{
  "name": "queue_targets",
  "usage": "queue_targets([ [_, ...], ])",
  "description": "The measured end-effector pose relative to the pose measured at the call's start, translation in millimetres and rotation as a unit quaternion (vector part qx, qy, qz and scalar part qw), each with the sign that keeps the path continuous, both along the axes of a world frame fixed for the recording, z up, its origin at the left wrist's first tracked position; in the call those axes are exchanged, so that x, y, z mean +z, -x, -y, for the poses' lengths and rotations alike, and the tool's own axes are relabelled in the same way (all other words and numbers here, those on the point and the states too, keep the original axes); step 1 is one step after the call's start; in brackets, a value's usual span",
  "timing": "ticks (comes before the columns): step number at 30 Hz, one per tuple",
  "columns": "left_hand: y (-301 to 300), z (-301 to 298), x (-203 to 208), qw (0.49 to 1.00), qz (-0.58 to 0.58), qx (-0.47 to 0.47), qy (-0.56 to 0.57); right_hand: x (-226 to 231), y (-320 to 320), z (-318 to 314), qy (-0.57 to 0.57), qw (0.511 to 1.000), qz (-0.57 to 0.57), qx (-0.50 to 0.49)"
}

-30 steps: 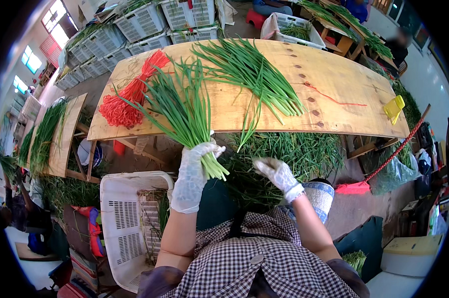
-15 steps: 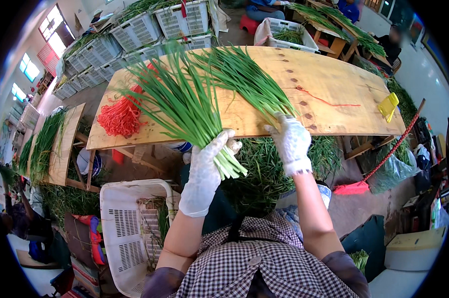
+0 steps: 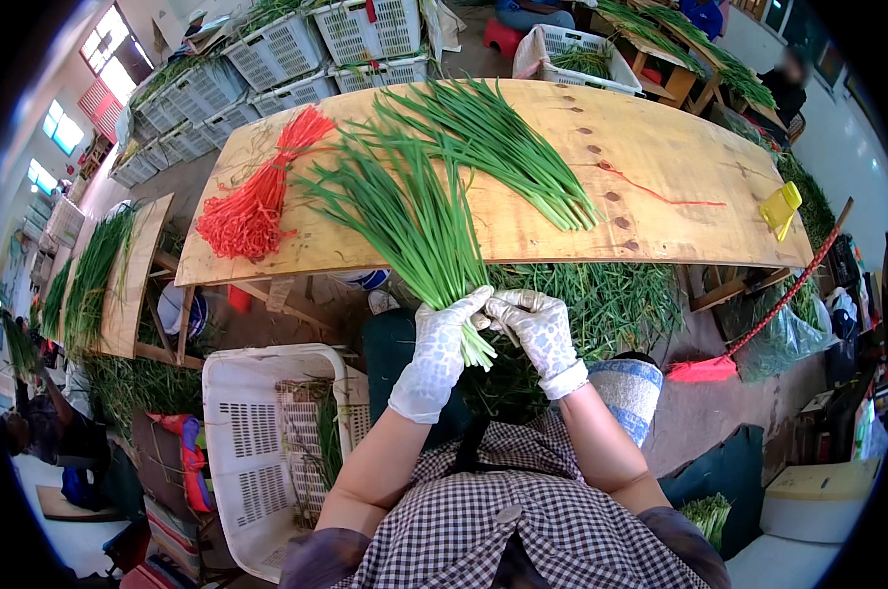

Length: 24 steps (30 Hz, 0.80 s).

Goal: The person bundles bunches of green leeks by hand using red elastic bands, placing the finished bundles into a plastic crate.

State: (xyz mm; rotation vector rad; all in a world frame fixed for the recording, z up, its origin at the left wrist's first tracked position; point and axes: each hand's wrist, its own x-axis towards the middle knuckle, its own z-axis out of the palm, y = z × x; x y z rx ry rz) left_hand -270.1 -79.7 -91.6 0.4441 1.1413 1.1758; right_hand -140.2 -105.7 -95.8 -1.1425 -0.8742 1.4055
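My gloved left hand (image 3: 442, 346) is closed around the lower stems of a bunch of garlic chives (image 3: 405, 221), whose leaves fan out over the table toward the far left. The pale stem ends stick out below the fist. My right hand (image 3: 535, 332), in a patterned white glove, is pinched at the stems beside the left fingers; what its fingertips hold is hidden. A second bunch of chives (image 3: 522, 157) lies flat on the wooden table (image 3: 675, 147), touched by neither hand. A single red tie (image 3: 665, 196) rests to its right.
A heap of red ties (image 3: 248, 221) lies at the table's left, a yellow object (image 3: 781, 208) at its right end. Left of my lap stands a white crate (image 3: 243, 447). Loose greens (image 3: 601, 304) cover the floor under the table. Stacked crates (image 3: 277, 54) and people are beyond.
My right hand has let go of the bunch on the table and come left to the stems in my left hand. The held bunch has moved slightly right and nearer.
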Motion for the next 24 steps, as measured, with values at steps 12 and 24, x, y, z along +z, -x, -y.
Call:
queue_targets([
  [12, 12.7, -4.1, 34.6, 0.980, 0.105, 0.016, -0.166, -58.2, -71.4, 24.0, 0.037, 0.753, 0.610, 0.245],
  [24, -2.5, 0.8, -1.7, 0.997, 0.025, -0.061, -0.037, 4.0, -21.2, 4.7, -0.074, 0.963, 0.251, 0.060],
])
